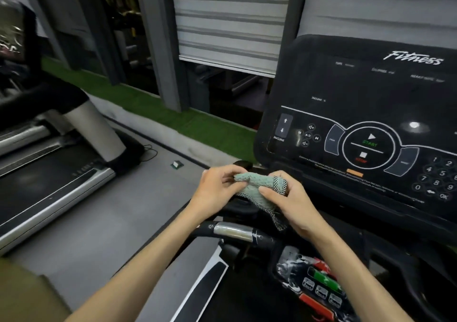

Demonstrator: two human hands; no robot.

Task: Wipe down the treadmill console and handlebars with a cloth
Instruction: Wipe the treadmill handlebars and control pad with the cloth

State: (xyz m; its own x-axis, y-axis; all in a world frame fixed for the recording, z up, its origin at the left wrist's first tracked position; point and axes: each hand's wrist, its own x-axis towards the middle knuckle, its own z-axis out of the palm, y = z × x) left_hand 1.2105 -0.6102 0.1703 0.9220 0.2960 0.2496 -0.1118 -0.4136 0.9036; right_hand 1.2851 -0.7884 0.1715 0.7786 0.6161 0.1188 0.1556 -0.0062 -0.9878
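**Gym floor (153,198) beside the machine: cloth (254,185) held hand to hand, console (366,114) up and to the right**

Grey flooring separates a second treadmill (49,168) on the left from the one where the person stands, and a striped blind (227,25) hangs behind. Both hands are in front of the lower left corner of the console. The left hand (215,188) pinches one end of the pale green cloth with curled fingers. The right hand (291,198) closes around the other end, with the thumb laid over it.

The cloth is bunched, and its long axis runs left to right between the two grips. A checked edge hangs down from the right hand toward the handlebar (235,231); whether it touches the bar I cannot tell.

The console panel lies up and to the right of the grip, nearer to the right hand. The handlebar, with its silver section, lies just below, between the forearms. I judge that the cloth is being arranged for wiping, and that the right hand has the shorter way to the panel.
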